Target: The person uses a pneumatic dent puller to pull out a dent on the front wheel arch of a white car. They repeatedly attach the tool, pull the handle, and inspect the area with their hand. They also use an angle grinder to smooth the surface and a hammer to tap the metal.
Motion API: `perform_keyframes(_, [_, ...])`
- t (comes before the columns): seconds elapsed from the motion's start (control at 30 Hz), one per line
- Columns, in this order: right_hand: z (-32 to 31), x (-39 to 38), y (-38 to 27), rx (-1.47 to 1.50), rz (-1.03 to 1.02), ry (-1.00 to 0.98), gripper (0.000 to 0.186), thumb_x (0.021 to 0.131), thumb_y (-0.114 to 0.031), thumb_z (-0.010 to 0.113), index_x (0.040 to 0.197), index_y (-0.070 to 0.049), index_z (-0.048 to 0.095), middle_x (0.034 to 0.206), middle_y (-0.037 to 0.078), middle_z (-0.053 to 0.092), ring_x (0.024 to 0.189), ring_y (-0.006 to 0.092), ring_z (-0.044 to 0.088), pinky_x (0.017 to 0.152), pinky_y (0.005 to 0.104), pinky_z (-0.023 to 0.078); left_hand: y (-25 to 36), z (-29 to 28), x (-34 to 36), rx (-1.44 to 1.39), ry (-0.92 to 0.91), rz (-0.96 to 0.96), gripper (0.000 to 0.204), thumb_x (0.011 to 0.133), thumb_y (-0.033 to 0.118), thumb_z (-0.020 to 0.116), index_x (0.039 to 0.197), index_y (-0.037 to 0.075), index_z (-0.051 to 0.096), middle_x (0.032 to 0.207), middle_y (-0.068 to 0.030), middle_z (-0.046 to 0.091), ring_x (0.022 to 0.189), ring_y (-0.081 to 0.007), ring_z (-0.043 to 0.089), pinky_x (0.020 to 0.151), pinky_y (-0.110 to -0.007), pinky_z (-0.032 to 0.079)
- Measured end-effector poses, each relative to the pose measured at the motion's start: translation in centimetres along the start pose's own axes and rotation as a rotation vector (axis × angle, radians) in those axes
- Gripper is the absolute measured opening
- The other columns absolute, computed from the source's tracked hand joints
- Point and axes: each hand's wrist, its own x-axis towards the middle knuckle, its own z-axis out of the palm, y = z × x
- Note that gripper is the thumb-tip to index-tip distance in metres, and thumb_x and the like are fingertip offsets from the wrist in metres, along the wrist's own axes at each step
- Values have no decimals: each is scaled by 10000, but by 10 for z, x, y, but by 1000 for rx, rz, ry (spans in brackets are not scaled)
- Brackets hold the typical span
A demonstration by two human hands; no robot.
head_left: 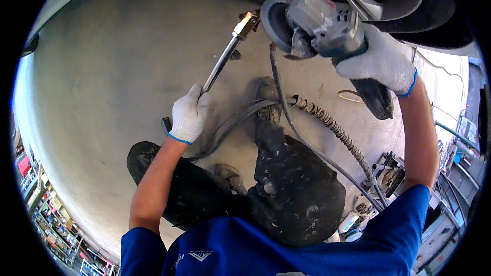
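My left hand point(187, 115), in a white knit glove with a blue cuff, is closed around the lower end of a shiny metal rod point(222, 64). The rod slants up and to the right and ends in a blocky metal head point(246, 24) with a rusty brown tip. My right hand point(381, 61), gloved alike, grips a worn, dusty angle grinder point(327, 25) by its dark body. The grinder's round disc point(276, 23) is right beside the rod's head; whether they touch I cannot tell. Part of the grinder's handle is hidden behind my right hand.
A car wheel point(371, 10) with silver spokes is close behind the grinder. A ribbed hose point(332, 122) and dark cables point(279, 79) run over the floor between my knees and to the right. Tools and parts point(391, 171) lie at the right; loaded shelves point(56, 220) stand far left.
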Motion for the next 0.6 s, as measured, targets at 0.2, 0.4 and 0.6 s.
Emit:
perform_keyframes(0.2, [-5,11,10,133,-33,1,525,695,-236,821,1111,38,655,866,76,676,739,135,646,693,277,546,6,3,0,-13,37,20,196,943,261,590,921,67,585,702,-212,604,712,-426,633,604,-495,466])
perform_keyframes(0.4, [-19,10,8,203,-28,-77,493,688,-234,810,1066,45,662,793,84,674,679,144,660,648,279,561,7,9,-4,9,87,45,199,940,260,602,907,65,583,701,-208,599,707,-425,623,608,-498,462])
perform_keyframes(0.6, [-31,17,12,180,43,-112,471,701,-215,807,1067,43,659,821,105,681,685,164,669,634,293,576,8,19,-7,69,87,86,195,942,262,609,933,67,594,699,-203,589,695,-419,615,602,-488,458])
